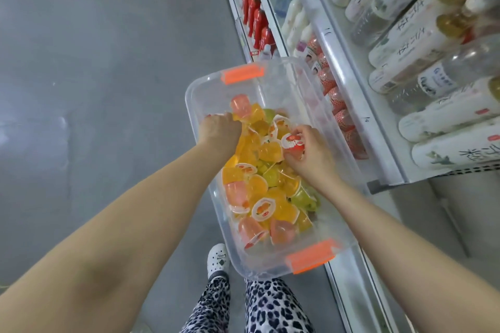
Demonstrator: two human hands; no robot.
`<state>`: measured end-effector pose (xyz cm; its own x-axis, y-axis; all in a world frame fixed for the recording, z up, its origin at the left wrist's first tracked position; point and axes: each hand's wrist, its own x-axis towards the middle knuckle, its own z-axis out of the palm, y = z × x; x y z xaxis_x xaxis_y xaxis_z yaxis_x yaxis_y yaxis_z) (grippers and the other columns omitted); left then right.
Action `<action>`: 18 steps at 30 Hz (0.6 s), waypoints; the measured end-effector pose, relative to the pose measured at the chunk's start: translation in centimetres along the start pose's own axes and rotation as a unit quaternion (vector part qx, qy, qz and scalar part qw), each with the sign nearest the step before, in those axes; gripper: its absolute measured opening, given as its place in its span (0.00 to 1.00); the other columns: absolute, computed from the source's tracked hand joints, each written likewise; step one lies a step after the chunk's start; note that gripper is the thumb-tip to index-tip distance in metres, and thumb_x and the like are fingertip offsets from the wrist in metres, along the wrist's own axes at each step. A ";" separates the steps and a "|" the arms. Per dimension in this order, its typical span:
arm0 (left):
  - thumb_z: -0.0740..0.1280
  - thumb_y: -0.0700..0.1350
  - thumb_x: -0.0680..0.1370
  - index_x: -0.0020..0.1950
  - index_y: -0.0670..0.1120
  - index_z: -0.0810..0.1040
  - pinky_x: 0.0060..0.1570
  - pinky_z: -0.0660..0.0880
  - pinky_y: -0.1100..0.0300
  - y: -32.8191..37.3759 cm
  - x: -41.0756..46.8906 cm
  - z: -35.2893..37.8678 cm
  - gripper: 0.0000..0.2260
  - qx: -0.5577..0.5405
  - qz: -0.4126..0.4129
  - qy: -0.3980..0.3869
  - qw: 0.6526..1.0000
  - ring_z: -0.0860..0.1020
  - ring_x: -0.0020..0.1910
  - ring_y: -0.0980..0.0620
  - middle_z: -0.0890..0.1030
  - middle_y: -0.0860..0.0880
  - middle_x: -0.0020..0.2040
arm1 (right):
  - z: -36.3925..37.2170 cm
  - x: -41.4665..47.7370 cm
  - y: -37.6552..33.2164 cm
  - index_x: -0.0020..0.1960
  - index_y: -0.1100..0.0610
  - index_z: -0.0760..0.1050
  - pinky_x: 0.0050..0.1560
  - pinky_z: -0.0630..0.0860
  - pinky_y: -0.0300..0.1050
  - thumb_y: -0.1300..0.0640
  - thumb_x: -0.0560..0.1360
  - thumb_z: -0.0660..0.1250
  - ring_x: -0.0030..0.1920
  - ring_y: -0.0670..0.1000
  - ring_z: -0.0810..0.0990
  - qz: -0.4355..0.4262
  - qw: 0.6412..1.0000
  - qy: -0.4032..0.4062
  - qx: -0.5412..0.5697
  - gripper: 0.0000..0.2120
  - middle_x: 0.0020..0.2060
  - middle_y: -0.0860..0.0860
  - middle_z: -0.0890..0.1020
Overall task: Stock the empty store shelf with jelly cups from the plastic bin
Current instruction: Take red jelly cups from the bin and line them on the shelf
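Grey floor (94, 89), filling the left half of the view. Store shelving (351, 89), running along the right side, its tiers stocked with white and clear bottles (422, 32) and, farther off, red bottles (254, 13). Plastic bin (194, 105), clear, lidless, just beside the shelving and in front of the person; what bears it cannot be told. Leopard-print trousers (270, 305), below the bin. Jelly cups (270, 197), orange, yellow, pink and green, heaped loose inside the bin from its near end to about its middle. Left hand (220, 131), inside the bin by its left wall, fingers curled down into the heap; whether they grip a cup cannot be told. Right hand (313, 154), over the heap's right side, fingers wrapped round a red-lidded jelly cup (292, 142). Orange latches, one at the far end (242, 74), one at the near end (311, 255). White shoe (217, 261), on the floor by the bin's near corner.
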<state>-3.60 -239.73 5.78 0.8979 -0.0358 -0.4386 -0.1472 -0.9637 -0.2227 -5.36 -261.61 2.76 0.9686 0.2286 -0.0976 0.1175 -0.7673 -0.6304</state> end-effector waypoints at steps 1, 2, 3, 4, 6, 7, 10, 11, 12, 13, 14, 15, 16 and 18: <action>0.65 0.40 0.77 0.67 0.49 0.73 0.48 0.71 0.53 0.0 0.0 0.0 0.18 -0.004 0.005 0.000 1.000 0.76 0.58 0.42 0.74 0.46 0.59 | -0.1 -0.2 0.2 0.60 0.50 0.69 0.46 0.68 0.40 0.42 0.66 0.65 0.50 0.46 0.73 -0.001 1.000 0.002 0.008 0.25 0.51 0.44 0.73; 0.65 0.40 0.78 0.68 0.51 0.72 0.49 0.72 0.52 -0.1 0.0 0.1 0.19 -0.011 0.014 -0.001 1.000 0.76 0.58 0.41 0.73 0.45 0.60 | -0.1 -0.3 0.3 0.60 0.49 0.69 0.45 0.68 0.39 0.41 0.66 0.64 0.50 0.46 0.73 0.000 1.000 0.003 0.012 0.25 0.51 0.44 0.72; 0.65 0.40 0.78 0.68 0.52 0.71 0.50 0.73 0.51 -0.2 -0.1 0.0 0.19 -0.017 0.027 -0.005 0.999 0.75 0.59 0.40 0.72 0.44 0.60 | 0.0 -0.4 0.4 0.60 0.48 0.68 0.45 0.68 0.37 0.40 0.66 0.64 0.50 0.45 0.73 0.002 1.000 0.004 0.012 0.25 0.51 0.43 0.72; 0.66 0.41 0.78 0.68 0.53 0.70 0.52 0.73 0.50 -0.2 -0.2 0.0 0.20 -0.021 0.041 -0.010 0.999 0.74 0.59 0.39 0.72 0.44 0.61 | 0.0 -0.4 0.6 0.60 0.48 0.68 0.44 0.68 0.37 0.41 0.67 0.66 0.50 0.45 0.74 0.005 1.000 0.005 0.011 0.24 0.51 0.43 0.72; 0.68 0.42 0.77 0.69 0.53 0.69 0.55 0.73 0.48 -0.3 -0.4 -0.1 0.22 -0.029 0.065 -0.016 0.997 0.73 0.60 0.38 0.71 0.43 0.61 | 0.1 -0.7 0.9 0.60 0.47 0.67 0.45 0.70 0.39 0.47 0.70 0.71 0.51 0.46 0.75 0.011 1.000 0.011 0.011 0.22 0.53 0.44 0.72; 0.68 0.42 0.76 0.69 0.51 0.69 0.57 0.73 0.48 -0.3 -0.5 -0.1 0.22 -0.041 0.068 -0.016 0.997 0.73 0.61 0.38 0.72 0.43 0.62 | 0.1 -0.9 1.0 0.60 0.47 0.66 0.47 0.71 0.40 0.48 0.71 0.72 0.51 0.46 0.75 0.012 1.000 0.017 0.013 0.22 0.54 0.45 0.73; 0.71 0.46 0.73 0.65 0.44 0.72 0.55 0.74 0.50 -0.2 -1.2 -0.7 0.22 -0.134 0.054 0.007 0.990 0.75 0.56 0.40 0.75 0.42 0.58 | -0.1 -1.9 0.9 0.62 0.48 0.67 0.48 0.71 0.40 0.47 0.72 0.71 0.51 0.45 0.74 -0.005 0.999 0.035 0.006 0.23 0.55 0.48 0.75; 0.71 0.48 0.72 0.62 0.43 0.73 0.52 0.74 0.52 -0.2 -1.7 -1.0 0.21 -0.171 0.052 0.022 0.984 0.76 0.53 0.41 0.77 0.43 0.55 | -0.3 -2.3 0.8 0.63 0.48 0.67 0.48 0.70 0.39 0.47 0.72 0.71 0.52 0.45 0.74 -0.010 0.999 0.042 -0.003 0.24 0.56 0.48 0.76; 0.72 0.48 0.71 0.60 0.43 0.74 0.48 0.73 0.53 -0.1 -2.3 -1.2 0.20 -0.202 0.054 0.039 0.977 0.77 0.51 0.42 0.79 0.43 0.53 | -0.6 -2.8 0.6 0.64 0.48 0.67 0.48 0.69 0.38 0.46 0.72 0.71 0.52 0.45 0.74 -0.012 0.999 0.050 -0.014 0.24 0.56 0.48 0.76; 0.71 0.49 0.70 0.58 0.44 0.75 0.45 0.72 0.55 0.0 -2.9 -1.4 0.19 -0.227 0.057 0.054 0.971 0.78 0.49 0.42 0.80 0.44 0.51 | -0.9 -3.3 0.4 0.64 0.47 0.67 0.48 0.70 0.38 0.45 0.72 0.70 0.53 0.46 0.75 -0.010 0.998 0.058 -0.025 0.24 0.56 0.47 0.76; 0.71 0.50 0.70 0.57 0.45 0.75 0.43 0.70 0.56 0.1 -3.5 -1.6 0.18 -0.246 0.063 0.067 0.965 0.78 0.48 0.43 0.81 0.44 0.50 | -1.4 -3.9 0.2 0.63 0.46 0.67 0.49 0.71 0.39 0.43 0.72 0.69 0.54 0.46 0.75 -0.006 0.997 0.067 -0.035 0.23 0.57 0.47 0.76; 0.71 0.51 0.70 0.56 0.46 0.76 0.43 0.69 0.57 0.3 -4.2 -1.8 0.17 -0.261 0.070 0.076 0.960 0.78 0.48 0.43 0.81 0.45 0.50 | -1.9 -4.5 -0.1 0.63 0.46 0.67 0.50 0.73 0.41 0.41 0.72 0.67 0.54 0.46 0.76 -0.004 0.996 0.075 -0.045 0.22 0.57 0.46 0.76; 0.70 0.52 0.70 0.57 0.48 0.76 0.43 0.69 0.57 0.4 -4.9 -1.9 0.18 -0.271 0.080 0.083 0.956 0.78 0.49 0.43 0.81 0.45 0.51 | -2.4 -5.1 -0.4 0.63 0.45 0.67 0.52 0.75 0.43 0.39 0.73 0.66 0.55 0.46 0.76 -0.001 0.995 0.083 -0.056 0.22 0.57 0.46 0.76; 0.69 0.53 0.72 0.61 0.50 0.76 0.45 0.67 0.57 0.8 -6.0 -2.1 0.19 -0.281 0.106 0.097 0.949 0.77 0.52 0.43 0.79 0.45 0.54 | -3.6 -6.3 -1.0 0.63 0.45 0.67 0.52 0.73 0.43 0.38 0.73 0.64 0.55 0.47 0.76 0.004 0.993 0.098 -0.069 0.22 0.57 0.47 0.75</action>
<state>-8.26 -240.80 10.04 0.9405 -0.2405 -0.2401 -0.1382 -0.9161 0.3764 -10.83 -264.45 6.77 0.9920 0.1117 0.0583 0.1257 -0.8468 -0.5168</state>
